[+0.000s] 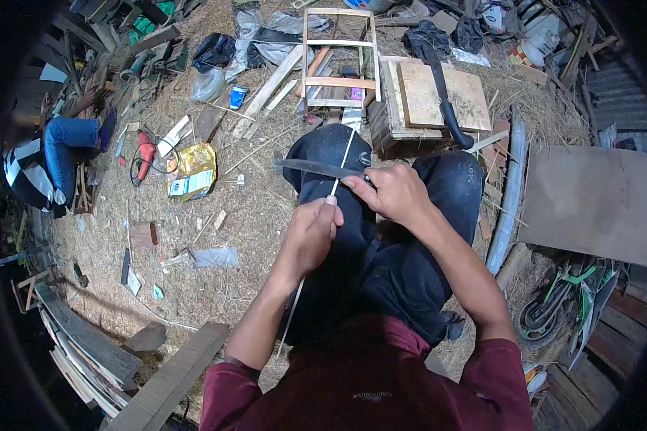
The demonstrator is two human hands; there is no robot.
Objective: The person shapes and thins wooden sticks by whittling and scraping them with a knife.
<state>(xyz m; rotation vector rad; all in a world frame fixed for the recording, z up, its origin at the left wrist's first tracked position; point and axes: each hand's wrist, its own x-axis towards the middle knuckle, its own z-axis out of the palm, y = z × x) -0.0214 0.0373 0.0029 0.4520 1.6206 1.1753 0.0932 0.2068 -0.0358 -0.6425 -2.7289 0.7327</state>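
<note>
My left hand (pixel 315 228) is closed around a thin pale stick (pixel 289 316), which runs from below my forearm up past my knee. In my right hand (pixel 395 190) is a knife (pixel 313 167) with a dark handle, mostly hidden by my fingers. Its blade points left and crosses the stick just above my left hand, apparently touching it. My right thumb lies close to the stick at the blade's base. Both hands are over my lap, above my dark trousers (pixel 410 280).
Ahead stand a wooden frame (pixel 340 43) and a wooden block (pixel 438 93) with a large machete (pixel 438 79) on it. Shavings cover the ground. Left are a red power tool (pixel 145 154), a yellow packet (pixel 193 171) and a seated person (pixel 65 151). A brown board (pixel 589 201) lies right.
</note>
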